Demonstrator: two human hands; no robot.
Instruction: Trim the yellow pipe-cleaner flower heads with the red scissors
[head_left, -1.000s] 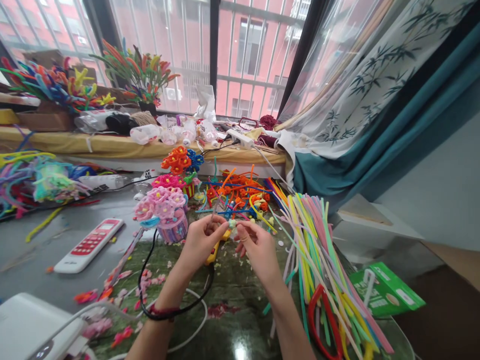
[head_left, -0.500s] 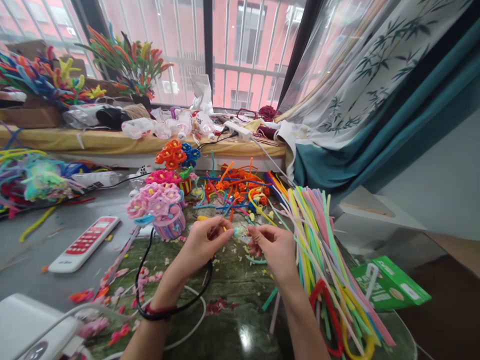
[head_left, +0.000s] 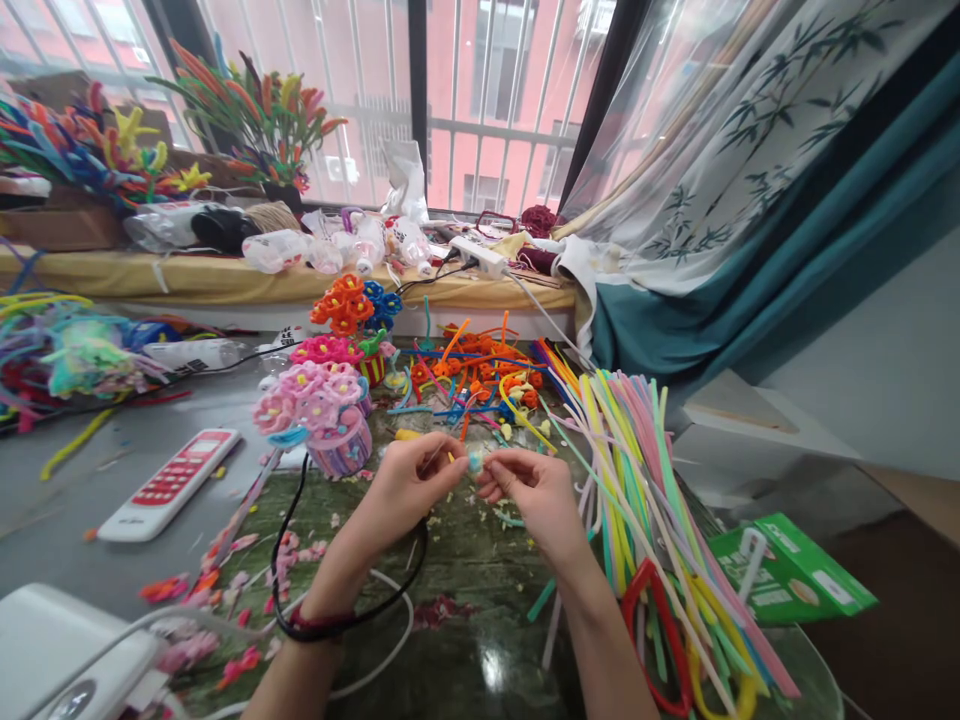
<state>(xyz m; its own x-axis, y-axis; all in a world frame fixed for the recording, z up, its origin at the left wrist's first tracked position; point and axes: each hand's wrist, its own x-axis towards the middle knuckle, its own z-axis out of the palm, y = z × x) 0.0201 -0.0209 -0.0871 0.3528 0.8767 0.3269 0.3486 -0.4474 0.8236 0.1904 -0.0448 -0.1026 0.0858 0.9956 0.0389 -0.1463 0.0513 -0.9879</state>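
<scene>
Near the middle of the green table, a small pale-blue and yellowish fuzzy pipe-cleaner piece [head_left: 475, 461] sits between my fingertips. My left hand [head_left: 416, 480] pinches it from the left, thumb against the fingers. From the right, my right hand [head_left: 536, 490] closes its thumb and forefinger on its other side. My fingers hide much of the piece, so its exact form does not show. To the left of my hands stands a striped pot of pink pipe-cleaner flowers [head_left: 319, 410]. A bundle of pastel pipe cleaners [head_left: 637, 470] lies to the right of my right hand.
Behind my hands lie loose orange pipe-cleaner flowers [head_left: 480, 350]. Red-handled scissors [head_left: 630, 600] rest under the bundle, and a green box [head_left: 795, 570] sits at the right. A white remote [head_left: 169, 485] lies left. A black cord [head_left: 289, 520] loops by my left wrist.
My right hand has shifted slightly left, closer to my left hand, and the small piece now shows less between the fingertips. My left hand stays nearly in place.
</scene>
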